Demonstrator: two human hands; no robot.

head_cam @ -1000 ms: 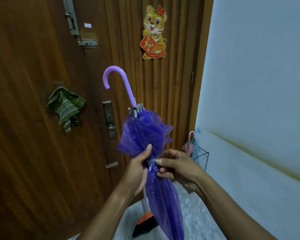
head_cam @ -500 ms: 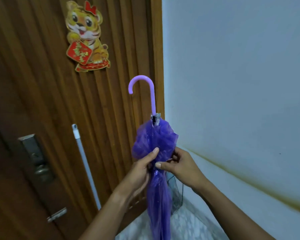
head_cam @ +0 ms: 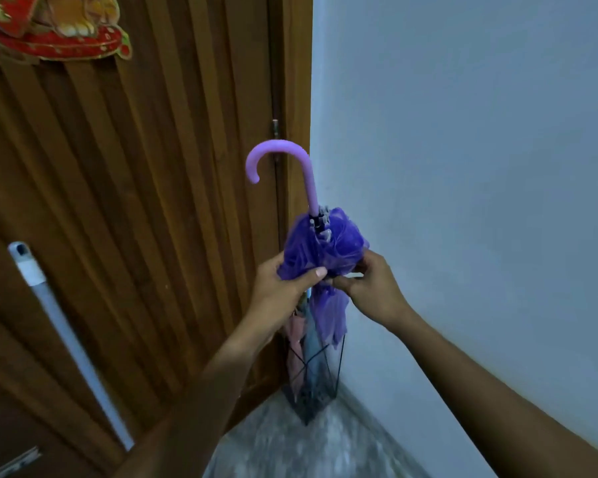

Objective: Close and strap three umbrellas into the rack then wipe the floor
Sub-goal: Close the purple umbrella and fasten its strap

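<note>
Left hand (head_cam: pixel 283 288) wraps the gathered waist of a translucent purple plastic umbrella (head_cam: pixel 325 246), thumb laid flat across the crinkled fabric and fingers curled behind. Opposite it, the right hand (head_cam: pixel 370 291) pinches the same bunched spot with bent fingertips; what lies between them is too blurred to tell. The umbrella is held upright, its smooth lilac hooked handle (head_cam: pixel 304 167) on top, the canopy puffed above the grip and tapering below. Its lower end hangs at the top of a black wire rack (head_cam: pixel 339 360) standing in the corner, which holds a folded pink umbrella (head_cam: pixel 296 329) and a pale blue one (head_cam: pixel 313 346). A ribbed brown wooden door (head_cam: pixel 152 201) stands to the left, with a white pole (head_cam: pixel 66 339) leaning against it; below is speckled grey floor (head_cam: pixel 290 450).
</note>
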